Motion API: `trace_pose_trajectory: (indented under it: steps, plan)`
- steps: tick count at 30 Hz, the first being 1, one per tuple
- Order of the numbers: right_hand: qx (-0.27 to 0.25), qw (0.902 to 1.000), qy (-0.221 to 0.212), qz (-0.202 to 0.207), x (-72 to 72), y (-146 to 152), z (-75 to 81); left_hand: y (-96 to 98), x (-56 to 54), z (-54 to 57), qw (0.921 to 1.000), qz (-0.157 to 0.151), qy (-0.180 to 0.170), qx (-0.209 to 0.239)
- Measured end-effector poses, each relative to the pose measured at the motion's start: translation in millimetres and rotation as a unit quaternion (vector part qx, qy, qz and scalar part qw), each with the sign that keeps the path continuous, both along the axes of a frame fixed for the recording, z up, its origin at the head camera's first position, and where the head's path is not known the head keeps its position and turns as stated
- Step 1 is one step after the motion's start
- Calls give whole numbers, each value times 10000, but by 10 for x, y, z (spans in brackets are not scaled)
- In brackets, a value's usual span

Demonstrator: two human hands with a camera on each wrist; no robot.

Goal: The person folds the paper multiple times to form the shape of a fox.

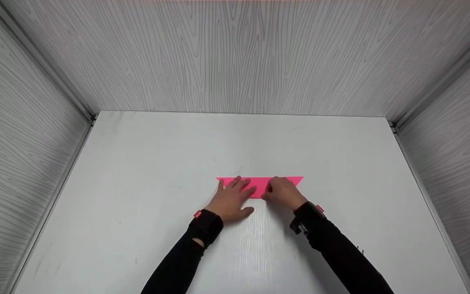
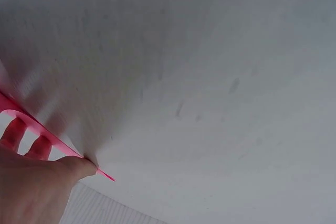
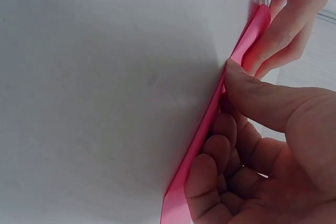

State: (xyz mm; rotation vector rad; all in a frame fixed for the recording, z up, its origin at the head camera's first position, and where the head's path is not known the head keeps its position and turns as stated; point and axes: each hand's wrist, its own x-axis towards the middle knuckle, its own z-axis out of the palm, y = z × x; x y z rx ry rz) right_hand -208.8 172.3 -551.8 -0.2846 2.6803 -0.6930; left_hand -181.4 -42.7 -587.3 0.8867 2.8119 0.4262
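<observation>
A strip of pink folded paper with slanted ends lies flat on the white table. My left hand rests on its left part with spread, straight fingers, the thumb held apart on the near side. On the right part of the strip, my right hand has its fingers curled and its thumb at the near long edge. In the right wrist view, the thumb tip presses on the folded edge of the paper, with the curled fingers beside it. The left wrist view shows the paper's edge along the left fingers.
The white table extends around the paper. Grey wood-grain panels stand at the back, the left and the right. Each wrist wears a black band.
</observation>
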Motion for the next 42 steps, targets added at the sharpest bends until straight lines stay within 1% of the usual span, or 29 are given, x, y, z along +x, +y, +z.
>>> trace_pose_trajectory:
  steps: [10,13,18,23,27,32,37,40,42]
  plan:
    - [130,9997,192,36,31,154,25,5,-6,-21,10000,-34,4,-4]
    - [108,9997,204,13,39,215,27,-2,-11,-10,10000,-47,-33,13]
    - [105,9993,368,32,61,337,47,-2,-19,11,9999,-87,-91,24]
    - [181,9995,235,-52,71,465,74,3,-13,25,9998,-80,-164,26]
    - [279,9993,221,-132,75,536,89,4,-6,43,9998,-74,-200,45]
    - [320,9993,130,-112,62,567,98,4,-6,38,9998,-86,-156,66]
    - [304,9994,57,-133,43,537,112,2,-6,30,9998,-54,-194,87]
    - [159,9996,121,-191,55,458,107,10,-13,27,9998,-49,-182,35]
    - [-27,9997,161,-186,73,385,88,20,-18,21,9999,-59,-152,-14]
